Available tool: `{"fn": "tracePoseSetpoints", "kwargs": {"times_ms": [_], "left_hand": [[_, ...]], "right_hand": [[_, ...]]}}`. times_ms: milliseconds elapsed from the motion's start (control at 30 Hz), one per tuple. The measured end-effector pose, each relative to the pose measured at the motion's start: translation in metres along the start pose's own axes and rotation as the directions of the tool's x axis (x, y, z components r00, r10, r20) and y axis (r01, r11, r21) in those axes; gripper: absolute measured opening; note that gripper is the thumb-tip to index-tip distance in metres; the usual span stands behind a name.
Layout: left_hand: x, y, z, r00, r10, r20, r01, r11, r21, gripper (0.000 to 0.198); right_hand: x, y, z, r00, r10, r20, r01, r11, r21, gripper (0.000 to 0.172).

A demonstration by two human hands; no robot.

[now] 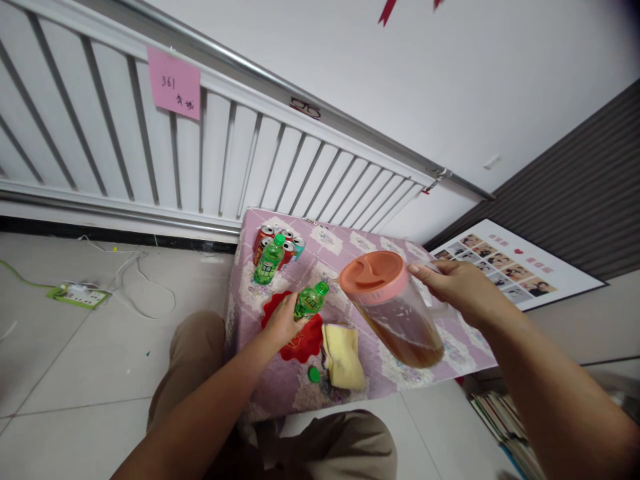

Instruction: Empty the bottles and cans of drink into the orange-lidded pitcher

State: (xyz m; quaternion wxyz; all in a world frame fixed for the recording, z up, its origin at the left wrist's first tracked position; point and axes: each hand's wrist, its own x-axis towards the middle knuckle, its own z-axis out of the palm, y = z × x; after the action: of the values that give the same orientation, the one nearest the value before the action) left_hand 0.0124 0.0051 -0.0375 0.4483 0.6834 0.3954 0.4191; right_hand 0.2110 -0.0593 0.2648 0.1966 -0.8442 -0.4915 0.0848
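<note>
My left hand point(284, 321) is wrapped round a small green plastic bottle point(311, 300), which stands tilted on a red mat point(300, 340) on the little table point(350, 247). Its green cap point(313, 375) lies loose on the tablecloth near the front edge. My right hand point(453, 283) grips the handle of a clear pitcher point(400, 320) with an orange-pink lid point(373, 275). The pitcher hangs in the air to the right of the bottle, tipped toward it, about half full of brown liquid.
A folded yellow cloth point(344, 357) lies beside the red mat. At the table's far left corner stand another green bottle point(269, 261) and several drink cans point(287, 243). A radiator point(150, 153) runs behind; a power strip point(77, 293) with cables lies on the floor left. A photo board point(520, 270) leans at right.
</note>
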Motion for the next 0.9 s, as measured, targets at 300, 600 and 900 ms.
{"fn": "tracePoseSetpoints", "kwargs": {"times_ms": [300, 600, 900], "left_hand": [[0.0, 0.0, 0.0, 1.0, 0.004, 0.002, -0.004, 1.0, 0.002, 0.061], [0.0, 0.001, 0.0, 1.0, -0.002, 0.007, 0.002, 1.0, 0.004, 0.06], [0.0, -0.003, 0.002, 1.0, 0.009, -0.003, -0.009, 1.0, -0.001, 0.06]], "right_hand": [[0.005, 0.009, -0.001, 1.0, -0.016, 0.016, 0.016, 1.0, -0.009, 0.058], [0.005, 0.009, -0.001, 1.0, 0.0, 0.021, 0.001, 1.0, -0.013, 0.059], [0.008, 0.013, -0.002, 1.0, 0.009, 0.019, -0.008, 1.0, -0.019, 0.059]]}}
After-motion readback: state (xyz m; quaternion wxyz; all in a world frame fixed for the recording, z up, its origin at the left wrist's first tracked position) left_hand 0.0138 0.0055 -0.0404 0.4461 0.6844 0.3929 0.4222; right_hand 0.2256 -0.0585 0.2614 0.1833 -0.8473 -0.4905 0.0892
